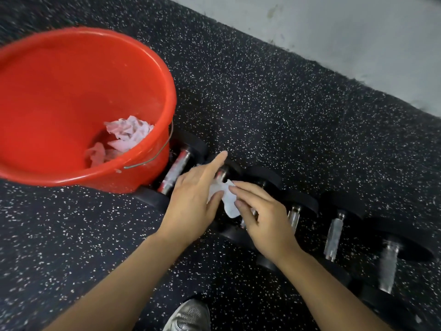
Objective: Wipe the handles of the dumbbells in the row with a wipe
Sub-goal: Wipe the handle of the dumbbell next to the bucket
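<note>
A row of dumbbells (334, 235) with round black ends and shiny ribbed metal handles lies on the speckled black rubber floor (274, 103). Both hands meet over the second dumbbell from the left. The left hand (191, 201) pinches a small white wipe (228, 201) between thumb and curled fingers, with the index finger stretched out straight. The right hand (260, 218) grips the wipe's other edge with its fingertips; the thin sheet looks crumpled and soft, though motion blur makes its folds hard to read. A smooth red plastic bucket (59, 91) (holding crumpled used wipes (126, 134)) stands just beside the leftmost dumbbell. A grey mesh shoe (188, 316) shows below.
</note>
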A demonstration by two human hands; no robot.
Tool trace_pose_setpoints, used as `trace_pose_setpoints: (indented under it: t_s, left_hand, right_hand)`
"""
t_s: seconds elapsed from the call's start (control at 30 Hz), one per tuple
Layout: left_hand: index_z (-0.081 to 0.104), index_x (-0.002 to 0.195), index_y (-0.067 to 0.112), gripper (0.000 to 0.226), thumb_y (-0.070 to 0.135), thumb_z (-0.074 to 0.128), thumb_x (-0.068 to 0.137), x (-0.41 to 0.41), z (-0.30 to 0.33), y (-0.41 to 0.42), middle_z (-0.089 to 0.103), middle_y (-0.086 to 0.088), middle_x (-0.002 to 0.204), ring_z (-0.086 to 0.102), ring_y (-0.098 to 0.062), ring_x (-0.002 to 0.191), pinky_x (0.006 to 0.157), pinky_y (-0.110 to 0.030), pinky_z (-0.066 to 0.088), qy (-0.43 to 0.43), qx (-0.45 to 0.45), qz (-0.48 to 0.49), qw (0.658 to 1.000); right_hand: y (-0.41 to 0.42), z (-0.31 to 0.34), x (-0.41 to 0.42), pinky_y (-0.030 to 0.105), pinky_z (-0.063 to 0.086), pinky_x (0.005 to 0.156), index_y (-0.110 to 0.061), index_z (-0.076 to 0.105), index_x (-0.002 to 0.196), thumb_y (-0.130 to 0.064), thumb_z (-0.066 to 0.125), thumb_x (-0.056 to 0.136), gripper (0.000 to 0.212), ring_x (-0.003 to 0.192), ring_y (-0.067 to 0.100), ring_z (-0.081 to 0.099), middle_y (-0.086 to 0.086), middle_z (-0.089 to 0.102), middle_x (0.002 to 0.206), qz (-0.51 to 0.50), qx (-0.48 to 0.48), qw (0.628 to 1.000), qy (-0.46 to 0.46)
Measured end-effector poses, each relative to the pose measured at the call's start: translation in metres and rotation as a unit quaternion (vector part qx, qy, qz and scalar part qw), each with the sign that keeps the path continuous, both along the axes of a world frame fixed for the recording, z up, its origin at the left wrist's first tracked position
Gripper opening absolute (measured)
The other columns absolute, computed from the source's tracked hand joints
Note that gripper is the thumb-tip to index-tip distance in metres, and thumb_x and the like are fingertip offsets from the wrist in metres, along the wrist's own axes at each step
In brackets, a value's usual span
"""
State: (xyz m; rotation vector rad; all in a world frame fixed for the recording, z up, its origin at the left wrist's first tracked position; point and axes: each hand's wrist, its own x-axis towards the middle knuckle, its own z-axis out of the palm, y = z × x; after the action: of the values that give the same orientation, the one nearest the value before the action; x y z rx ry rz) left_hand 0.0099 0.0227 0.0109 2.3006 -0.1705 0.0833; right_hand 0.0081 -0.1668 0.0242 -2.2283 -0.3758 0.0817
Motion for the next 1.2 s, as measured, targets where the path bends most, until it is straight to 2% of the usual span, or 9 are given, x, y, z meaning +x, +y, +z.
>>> trace_pose_setpoints:
  t_s: [0.17, 0.3, 0.47, 0.6, 0.7, 0.8, 0.87, 1.0, 1.2]
  left_hand:
    - [0.039, 0.155, 0.023, 0.07, 0.02, 0.071, 0.092, -0.006, 0.005, 0.01, 0.057, 0.004, 0.122, 0.051, -0.024, 0.114, 0.098, -0.037, 0.034, -0.078, 0.068, 0.087, 0.991]
    - [0.034, 0.157, 0.028, 0.064, 0.029, 0.064, 0.1, -0.012, 0.004, 0.013, 0.058, 0.013, 0.12, 0.054, -0.022, 0.127, 0.106, -0.044, 0.04, -0.04, 0.013, 0.052, 0.998]
    - [0.023, 0.159, 0.043, 0.075, 0.032, 0.067, 0.099, -0.016, 0.006, 0.011, 0.053, 0.031, 0.13, 0.044, 0.022, 0.12, 0.099, -0.01, 0.038, 0.055, -0.061, 0.027, 0.996]
    - [0.037, 0.155, 0.037, 0.071, 0.01, 0.067, 0.097, -0.017, 0.013, 0.007, 0.067, 0.026, 0.115, 0.06, 0.019, 0.104, 0.088, -0.001, 0.04, 0.085, -0.157, 0.092, 0.98]
    - [0.041, 0.153, 0.037, 0.068, 0.004, 0.064, 0.098, -0.016, 0.018, 0.008, 0.072, 0.02, 0.104, 0.066, 0.007, 0.107, 0.091, -0.011, 0.048, 0.095, -0.225, 0.14, 0.96]
    - [0.038, 0.153, 0.036, 0.071, -0.001, 0.062, 0.098, -0.015, 0.02, 0.01, 0.075, 0.008, 0.106, 0.072, -0.006, 0.104, 0.092, -0.028, 0.057, 0.094, -0.271, 0.138, 0.948]
    - [0.038, 0.153, 0.035, 0.072, -0.004, 0.062, 0.098, -0.015, 0.02, 0.01, 0.076, 0.007, 0.105, 0.073, -0.007, 0.101, 0.088, -0.023, 0.057, 0.092, -0.278, 0.139, 0.946]
    - [0.039, 0.154, 0.034, 0.071, 0.0, 0.064, 0.097, -0.018, 0.013, 0.013, 0.076, 0.013, 0.105, 0.071, -0.004, 0.104, 0.091, -0.023, 0.055, 0.102, -0.25, 0.148, 0.951]
    - [0.038, 0.154, 0.036, 0.071, 0.011, 0.071, 0.096, -0.022, 0.013, 0.016, 0.074, 0.022, 0.118, 0.059, 0.002, 0.126, 0.114, -0.04, 0.043, 0.107, -0.218, 0.155, 0.957]
  right_hand:
    - [0.021, 0.001, -0.002, 0.023, 0.051, 0.101, -0.017, 0.072, 0.125, -0.004, 0.066, 0.096, 0.032, 0.119, 0.003, 0.065, -0.018, 0.065, 0.131, -0.069, 0.156, 0.978, 0.125]
    - [0.03, 0.003, -0.001, 0.028, 0.053, 0.102, -0.018, 0.072, 0.123, -0.001, 0.064, 0.097, 0.032, 0.12, 0.01, 0.067, -0.008, 0.067, 0.133, -0.074, 0.235, 0.951, 0.186]
    - [0.032, 0.011, 0.001, 0.031, 0.053, 0.103, -0.022, 0.073, 0.121, -0.004, 0.06, 0.1, 0.03, 0.11, 0.013, 0.072, -0.005, 0.075, 0.12, -0.067, 0.259, 0.93, 0.251]
    - [0.034, 0.015, 0.006, 0.032, 0.052, 0.104, -0.021, 0.069, 0.122, -0.003, 0.061, 0.099, 0.03, 0.117, 0.011, 0.067, -0.008, 0.074, 0.118, -0.044, 0.232, 0.953, 0.191]
    - [0.034, 0.004, 0.005, 0.033, 0.049, 0.107, -0.026, 0.062, 0.132, -0.012, 0.066, 0.098, 0.037, 0.125, 0.004, 0.06, -0.017, 0.068, 0.128, -0.056, 0.142, 0.978, 0.144]
    - [0.04, -0.003, -0.002, 0.03, 0.05, 0.103, -0.039, 0.045, 0.148, -0.023, 0.06, 0.103, 0.05, 0.124, 0.0, 0.06, -0.018, 0.061, 0.138, -0.033, 0.145, 0.959, 0.242]
    - [0.046, -0.002, -0.004, 0.023, 0.054, 0.088, -0.045, 0.038, 0.151, -0.025, 0.053, 0.106, 0.052, 0.11, 0.002, 0.069, -0.016, 0.066, 0.133, -0.023, 0.186, 0.926, 0.327]
    - [0.051, 0.001, -0.001, 0.018, 0.054, 0.074, -0.039, 0.055, 0.138, -0.011, 0.055, 0.104, 0.044, 0.087, -0.002, 0.07, -0.009, 0.074, 0.119, -0.055, 0.231, 0.913, 0.332]
    - [0.049, -0.002, 0.009, 0.036, 0.049, 0.109, -0.027, 0.067, 0.131, -0.006, 0.06, 0.101, 0.038, 0.123, 0.008, 0.064, -0.007, 0.072, 0.127, -0.084, 0.215, 0.946, 0.228]
